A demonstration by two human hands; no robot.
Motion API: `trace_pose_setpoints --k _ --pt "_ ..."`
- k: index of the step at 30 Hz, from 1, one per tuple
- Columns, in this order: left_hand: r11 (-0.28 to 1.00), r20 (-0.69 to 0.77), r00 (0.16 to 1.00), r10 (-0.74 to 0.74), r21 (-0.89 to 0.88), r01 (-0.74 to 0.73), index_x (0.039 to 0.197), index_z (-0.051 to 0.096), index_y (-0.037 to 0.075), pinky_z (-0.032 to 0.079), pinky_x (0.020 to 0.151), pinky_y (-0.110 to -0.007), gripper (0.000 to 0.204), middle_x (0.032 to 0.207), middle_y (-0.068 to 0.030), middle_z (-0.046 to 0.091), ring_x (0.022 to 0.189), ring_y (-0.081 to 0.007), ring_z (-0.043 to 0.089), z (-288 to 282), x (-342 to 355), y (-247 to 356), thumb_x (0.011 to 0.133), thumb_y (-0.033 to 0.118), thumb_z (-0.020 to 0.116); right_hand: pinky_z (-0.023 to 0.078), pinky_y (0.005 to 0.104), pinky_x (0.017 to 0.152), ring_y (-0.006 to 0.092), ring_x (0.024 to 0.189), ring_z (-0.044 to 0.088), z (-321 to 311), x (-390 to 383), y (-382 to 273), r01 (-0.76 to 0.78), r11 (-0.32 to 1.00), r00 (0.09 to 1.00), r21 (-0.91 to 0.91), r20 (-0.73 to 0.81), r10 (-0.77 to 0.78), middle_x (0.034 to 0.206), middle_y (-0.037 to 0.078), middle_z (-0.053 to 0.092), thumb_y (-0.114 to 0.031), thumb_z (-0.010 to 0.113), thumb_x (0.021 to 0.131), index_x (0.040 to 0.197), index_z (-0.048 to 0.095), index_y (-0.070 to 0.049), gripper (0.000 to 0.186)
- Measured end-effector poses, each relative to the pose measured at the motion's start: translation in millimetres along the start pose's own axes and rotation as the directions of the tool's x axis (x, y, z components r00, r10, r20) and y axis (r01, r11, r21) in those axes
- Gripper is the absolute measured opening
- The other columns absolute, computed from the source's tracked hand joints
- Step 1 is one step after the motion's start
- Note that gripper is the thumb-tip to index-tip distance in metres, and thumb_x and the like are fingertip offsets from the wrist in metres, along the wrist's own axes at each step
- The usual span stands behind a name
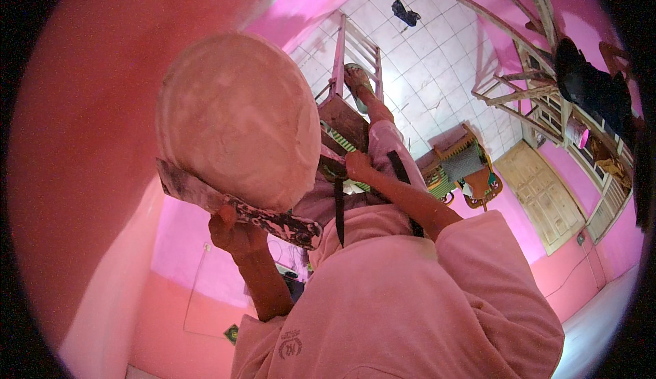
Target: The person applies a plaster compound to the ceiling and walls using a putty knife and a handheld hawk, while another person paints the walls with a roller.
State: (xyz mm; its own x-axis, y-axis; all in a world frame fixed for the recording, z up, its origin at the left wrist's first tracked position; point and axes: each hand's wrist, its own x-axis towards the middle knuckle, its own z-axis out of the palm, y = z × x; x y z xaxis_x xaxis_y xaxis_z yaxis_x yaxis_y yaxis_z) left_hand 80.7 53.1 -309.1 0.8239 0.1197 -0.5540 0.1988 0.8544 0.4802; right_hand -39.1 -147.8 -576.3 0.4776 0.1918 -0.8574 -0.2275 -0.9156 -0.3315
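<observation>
A red wall (89, 119) stands left of the round pale disc (239, 116), whose exact kind is unclear; beyond it, up and to the right, lies the tiled floor (444, 44), with a stepladder (339, 54) to its right. A paint-smeared scraper (273, 222) lies along the disc's lower edge, its long axis sloping down rightward: the blade points left toward the wall, the speckled handle right. The left hand (236, 234), below the disc, pinches it where blade meets handle. The right hand (359, 168), right of the disc, is curled; what it grips cannot be told. The step in hand seems to be working the scraper at the disc's rim; the next move probably calls for a steady wrist and level blade.
</observation>
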Motion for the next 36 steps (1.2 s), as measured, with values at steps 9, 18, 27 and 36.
trace_pose_setpoints --k 9,18,27,36 --pt "1.0 0.005 1.0 -0.021 0.012 0.021 0.123 0.042 0.002 0.039 0.094 -0.047 0.053 0.118 -0.0137 0.051 0.108 -0.0291 0.05 -15 13 -11 0.073 0.007 0.059 0.049 0.0456 0.068 0.0387 0.076 0.059 -18 26 11 0.329 0.944 0.934 -0.011 0.149 -0.324 0.076 0.024 0.059 -0.01 0.057 0.064 0.08 0.06 0.002 0.02" --pt "0.978 -0.317 0.946 0.075 0.21 -0.008 0.125 0.04 0.003 0.038 0.095 -0.048 0.06 0.12 -0.0123 0.049 0.111 -0.0293 0.048 1 0 -1 0.069 0.004 0.063 0.047 0.0466 0.066 0.0385 0.071 0.058 -31 67 -9 0.391 0.918 0.9 0.072 -0.239 -0.365 0.073 0.02 0.06 -0.021 0.06 0.068 0.078 0.062 -0.003 0.02" --pt "0.986 -0.248 0.967 0.051 0.168 -0.009 0.126 0.038 0.003 0.038 0.094 -0.05 0.06 0.121 -0.0142 0.048 0.111 -0.031 0.048 -21 -4 3 0.07 0.004 0.061 0.047 0.0483 0.064 0.0377 0.071 0.059 -32 109 -47 0.493 0.865 0.83 0.092 -0.347 -0.436 0.073 0.02 0.06 -0.027 0.057 0.07 0.081 0.062 -0.005 0.025" --pt "0.975 -0.402 0.91 0.103 0.221 -0.013 0.126 0.039 0.003 0.038 0.094 -0.052 0.057 0.122 -0.0155 0.047 0.111 -0.0327 0.047 -34 -2 -4 0.071 0.001 0.057 0.046 0.048 0.07 0.0384 0.075 0.058 -51 135 -48 0.429 0.893 0.881 0.133 -0.28 -0.382 0.075 0.02 0.06 -0.028 0.056 0.072 0.086 0.064 -0.006 0.027"
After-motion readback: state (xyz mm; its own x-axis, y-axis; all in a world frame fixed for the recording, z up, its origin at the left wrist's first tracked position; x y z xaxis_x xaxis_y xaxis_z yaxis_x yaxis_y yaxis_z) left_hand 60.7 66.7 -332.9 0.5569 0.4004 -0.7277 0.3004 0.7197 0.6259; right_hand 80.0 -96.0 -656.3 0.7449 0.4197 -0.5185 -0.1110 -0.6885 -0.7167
